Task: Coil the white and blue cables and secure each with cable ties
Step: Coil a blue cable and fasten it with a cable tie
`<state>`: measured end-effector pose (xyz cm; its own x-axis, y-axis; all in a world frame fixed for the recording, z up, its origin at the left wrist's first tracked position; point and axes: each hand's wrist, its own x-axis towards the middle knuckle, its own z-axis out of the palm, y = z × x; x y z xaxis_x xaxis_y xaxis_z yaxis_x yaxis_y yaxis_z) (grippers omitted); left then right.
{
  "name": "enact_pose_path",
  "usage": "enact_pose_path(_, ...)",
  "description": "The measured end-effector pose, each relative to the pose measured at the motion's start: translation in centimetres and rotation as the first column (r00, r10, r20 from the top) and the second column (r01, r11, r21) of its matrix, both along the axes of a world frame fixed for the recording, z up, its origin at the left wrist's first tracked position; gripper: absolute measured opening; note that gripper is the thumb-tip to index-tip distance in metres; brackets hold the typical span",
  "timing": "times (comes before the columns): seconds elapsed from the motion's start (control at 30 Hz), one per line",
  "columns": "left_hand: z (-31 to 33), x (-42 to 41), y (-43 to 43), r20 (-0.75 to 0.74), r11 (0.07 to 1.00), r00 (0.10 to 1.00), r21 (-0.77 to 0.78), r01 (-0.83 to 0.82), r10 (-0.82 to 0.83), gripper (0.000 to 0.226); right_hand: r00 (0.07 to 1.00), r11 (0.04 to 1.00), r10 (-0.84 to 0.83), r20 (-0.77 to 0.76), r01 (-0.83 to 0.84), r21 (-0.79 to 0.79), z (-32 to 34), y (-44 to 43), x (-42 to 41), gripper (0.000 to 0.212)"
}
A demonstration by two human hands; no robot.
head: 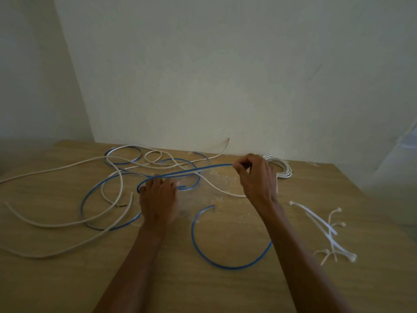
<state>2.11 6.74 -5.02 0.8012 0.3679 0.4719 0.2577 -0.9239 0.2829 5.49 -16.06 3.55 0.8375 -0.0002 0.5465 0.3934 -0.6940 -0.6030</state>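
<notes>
I have 2 hands in view, both on 1 blue cable (194, 170). The right hand (257, 177) pinches it between thumb and forefinger at what looks like its free end, lifted off the desk (214, 294). From that pinch the cable runs leftward to the left hand (158, 199), whose fingers curl over its bend; the back of that hand faces me. Farther left of the left hand, the blue cable sprawls in several loose loops, tangled with white cable (67, 164). I see 3 free white ends there, but I cannot tell how many separate white lengths there are. Between my 2 forearms lies 1 open blue arc (225, 266), flat on the desk; its far end passes under the right forearm, so I cannot tell whether it joins the held cable. Just behind the right hand sits 1 white coil (283, 169), already wound, by the wall (225, 75). To the right of the right forearm lies 1 loose pile of white cable ties (330, 236); they overlap, and I make out at least 5.
</notes>
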Motion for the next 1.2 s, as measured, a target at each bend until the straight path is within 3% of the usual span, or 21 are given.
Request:
enact_pose_path(0.07, -0.3, -0.1, -0.6, 0.023, 0.996, 0.997, -0.054, 0.072, -0.071, 0.030, 0.999, 0.995, -0.006, 0.051, 0.001, 0.095, -0.1, 0.7, 0.0, 0.006)
enact_pose_path(0.13, -0.6, -0.4, -1.4, 0.138, 0.930, 0.953, -0.219, 0.295, -0.270, 0.032, 0.996, 0.987, 0.024, 0.087, -0.038, 0.158, -0.4, 1.5, 0.0, 0.006)
enact_pose_path(0.2, -0.3, -0.7, -2.3, 0.277, 0.766, 0.849, -0.370, 0.526, -0.449, 0.029, 0.992, 0.986, 0.086, 0.094, -0.099, 0.137, -1.1, 2.4, -0.1, 0.011)
enact_pose_path(0.3, 1.2, -1.3, -3.9, 0.466, 0.556, 0.751, -0.505, 0.660, -0.468, 0.030, 0.981, 0.961, 0.194, 0.013, -0.193, 0.199, -2.4, 3.5, -0.8, 0.015)
enact_pose_path(0.43, 2.6, -1.6, -5.1, 0.518, 0.219, 0.774, -0.760, 0.612, -0.364, 0.036, 0.941, 0.869, 0.329, -0.076, -0.270, 0.414, -3.5, 4.0, -2.2, 0.015)
enact_pose_path(0.53, 3.2, -1.5, -4.9, 0.524, -0.123, 0.820, -0.852, 0.510, -0.231, 0.040, 0.887, 0.831, 0.455, -0.083, -0.389, 0.398, -3.8, 4.6, -3.2, 0.022)
enact_pose_path(0.6, 3.5, -1.4, -4.5, 0.549, -0.455, 0.829, -0.769, 0.449, -0.108, 0.039, 0.843, 0.833, 0.514, -0.157, -0.446, 0.328, -4.0, 5.0, -3.6, 0.019)
enact_pose_path(0.67, 3.7, -1.4, -3.3, 0.564, -0.666, 0.824, -0.599, 0.445, 0.043, 0.032, 0.780, 0.819, 0.571, -0.256, -0.518, 0.248, -4.2, 4.7, -3.7, 0.009)
enact_pose_path(0.73, 3.8, -1.3, -1.8, 0.579, -0.736, 0.803, -0.480, 0.477, 0.142, 0.027, 0.753, 0.810, 0.569, -0.330, -0.583, 0.065, -4.1, 3.8, -3.4, 0.004)
enact_pose_path(0.8, 3.6, -1.2, -0.6, 0.620, -0.762, 0.765, -0.409, 0.503, 0.172, 0.030, 0.791, 0.824, 0.491, -0.364, -0.558, -0.102, -3.7, 2.4, -2.5, 0.010)
enact_pose_path(0.97, 3.3, -1.4, 0.6, 0.691, -0.843, 0.700, -0.257, 0.473, 0.181, 0.026, 0.942, 0.886, 0.087, -0.324, -0.222, -0.406, -2.9, -0.8, -0.2, 0.024)
enact_pose_path(1.03, 3.4, -1.4, 0.6, 0.688, -0.832, 0.711, -0.303, 0.464, 0.145, 0.027, 0.955, 0.911, -0.065, -0.289, -0.061, -0.407, -2.2, -1.1, -0.1, 0.030)
enact_pose_path(1.1, 3.5, -1.6, 0.4, 0.706, -0.830, 0.704, -0.345, 0.439, 0.078, 0.030, 0.958, 0.932, -0.062, -0.282, -0.045, -0.360, -1.4, -0.7, 0.0, 0.025)
enact_pose_path(1.17, 3.6, -1.7, 0.2, 0.749, -0.857, 0.663, -0.346, 0.381, -0.008, 0.032, 0.926, 0.979, 0.154, -0.344, -0.191, -0.074, -0.5, 0.0, 0.3, 0.009)
enact_pose_path(1.2, 3.6, -1.7, 0.2, 0.755, -0.857, 0.654, -0.370, 0.360, -0.051, 0.034, 0.884, 0.960, 0.280, -0.374, -0.245, 0.138, 0.2, 0.2, 0.3, 0.015)
